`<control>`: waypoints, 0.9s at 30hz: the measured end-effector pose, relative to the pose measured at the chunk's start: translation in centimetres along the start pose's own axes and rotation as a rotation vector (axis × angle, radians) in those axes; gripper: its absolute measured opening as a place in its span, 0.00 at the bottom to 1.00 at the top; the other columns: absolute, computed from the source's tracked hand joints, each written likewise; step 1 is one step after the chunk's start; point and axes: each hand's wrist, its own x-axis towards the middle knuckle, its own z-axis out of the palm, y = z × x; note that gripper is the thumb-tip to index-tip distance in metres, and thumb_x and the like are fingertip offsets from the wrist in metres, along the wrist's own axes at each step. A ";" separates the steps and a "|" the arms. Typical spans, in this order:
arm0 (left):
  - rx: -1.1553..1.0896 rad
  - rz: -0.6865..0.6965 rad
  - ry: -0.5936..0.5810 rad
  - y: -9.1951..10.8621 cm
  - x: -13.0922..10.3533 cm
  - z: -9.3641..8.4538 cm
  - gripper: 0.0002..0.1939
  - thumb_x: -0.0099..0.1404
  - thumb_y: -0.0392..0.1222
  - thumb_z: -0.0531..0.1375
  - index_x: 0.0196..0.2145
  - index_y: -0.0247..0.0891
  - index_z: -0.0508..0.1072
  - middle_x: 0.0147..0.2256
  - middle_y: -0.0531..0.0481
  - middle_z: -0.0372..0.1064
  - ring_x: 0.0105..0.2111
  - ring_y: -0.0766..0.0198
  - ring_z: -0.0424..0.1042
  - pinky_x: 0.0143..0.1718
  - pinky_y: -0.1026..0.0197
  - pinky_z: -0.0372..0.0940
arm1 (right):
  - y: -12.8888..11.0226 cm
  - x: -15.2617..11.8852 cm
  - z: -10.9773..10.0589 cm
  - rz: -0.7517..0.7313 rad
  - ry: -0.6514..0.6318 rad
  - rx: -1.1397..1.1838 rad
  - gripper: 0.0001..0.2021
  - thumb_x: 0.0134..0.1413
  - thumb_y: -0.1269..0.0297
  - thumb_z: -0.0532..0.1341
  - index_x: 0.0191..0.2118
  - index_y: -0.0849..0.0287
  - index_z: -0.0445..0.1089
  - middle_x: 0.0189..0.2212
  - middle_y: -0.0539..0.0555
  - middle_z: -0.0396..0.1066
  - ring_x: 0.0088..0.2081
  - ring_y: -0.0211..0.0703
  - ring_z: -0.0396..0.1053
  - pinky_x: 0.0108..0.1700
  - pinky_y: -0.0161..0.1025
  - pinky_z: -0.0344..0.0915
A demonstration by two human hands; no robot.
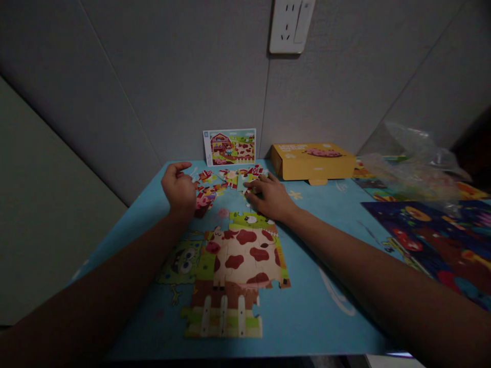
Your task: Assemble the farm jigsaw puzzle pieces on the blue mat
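A partly joined jigsaw puzzle (241,255) lies on the table before me, showing a spotted cow, a white fence and a sheep on grass. Beyond it is a pile of loose puzzle pieces (209,191). My right hand (270,197) rests at the right of the pile, fingers bent, with a pale puzzle piece (241,182) at its fingertips. My left hand (180,189) is raised at the left edge of the pile, its fingers loosely curled and apart, with nothing visible in them.
A farm picture card (230,147) leans on the wall behind the pieces. The yellow puzzle box (316,162) stands at the back right. Clear plastic bags (418,168) and a dark puzzle (441,240) lie to the right. A blue patterned cover (314,327) spans the table.
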 end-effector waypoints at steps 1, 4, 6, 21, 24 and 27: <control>-0.007 -0.001 -0.007 -0.1 0.0 0.0 0.22 0.46 0.31 0.50 0.37 0.36 0.75 0.25 0.54 0.61 0.19 0.69 0.63 0.20 0.68 0.58 | 0.0 0.0 0.0 0.000 -0.001 0.002 0.19 0.62 0.56 0.55 0.55 0.54 0.71 0.48 0.60 0.70 0.55 0.56 0.62 0.61 0.59 0.53; -0.025 -0.009 -0.033 0.2 -0.2 0.0 0.21 0.46 0.31 0.49 0.36 0.36 0.75 0.23 0.54 0.60 0.17 0.70 0.61 0.18 0.69 0.55 | 0.1 0.0 0.0 0.003 -0.004 0.004 0.19 0.61 0.56 0.55 0.55 0.53 0.71 0.49 0.60 0.70 0.55 0.57 0.62 0.59 0.58 0.54; -0.030 -0.045 -0.037 0.6 -0.5 0.0 0.20 0.46 0.31 0.49 0.34 0.35 0.75 0.22 0.54 0.59 0.16 0.69 0.60 0.17 0.69 0.53 | 0.1 0.0 0.0 0.004 -0.007 0.008 0.19 0.62 0.55 0.55 0.55 0.53 0.71 0.49 0.60 0.69 0.55 0.56 0.62 0.59 0.58 0.55; 0.659 0.182 -0.605 0.2 -1.8 0.1 0.20 0.52 0.39 0.60 0.45 0.37 0.77 0.51 0.40 0.71 0.55 0.46 0.67 0.59 0.47 0.58 | 0.0 0.0 0.0 0.025 -0.012 0.042 0.20 0.60 0.56 0.57 0.55 0.54 0.71 0.50 0.59 0.69 0.55 0.56 0.61 0.58 0.55 0.57; 0.948 0.430 -0.785 0.5 -3.1 -0.2 0.28 0.62 0.49 0.56 0.57 0.37 0.70 0.61 0.36 0.61 0.62 0.43 0.58 0.64 0.44 0.50 | 0.0 0.0 0.0 0.022 -0.008 0.047 0.20 0.60 0.56 0.57 0.56 0.54 0.71 0.52 0.58 0.69 0.56 0.56 0.61 0.59 0.55 0.56; 1.098 0.487 -0.851 1.0 -3.5 -0.5 0.30 0.66 0.51 0.51 0.62 0.36 0.64 0.62 0.35 0.58 0.63 0.43 0.56 0.63 0.45 0.50 | 0.0 0.0 0.1 0.028 -0.002 0.045 0.21 0.60 0.55 0.56 0.56 0.53 0.70 0.53 0.58 0.68 0.59 0.58 0.59 0.61 0.57 0.53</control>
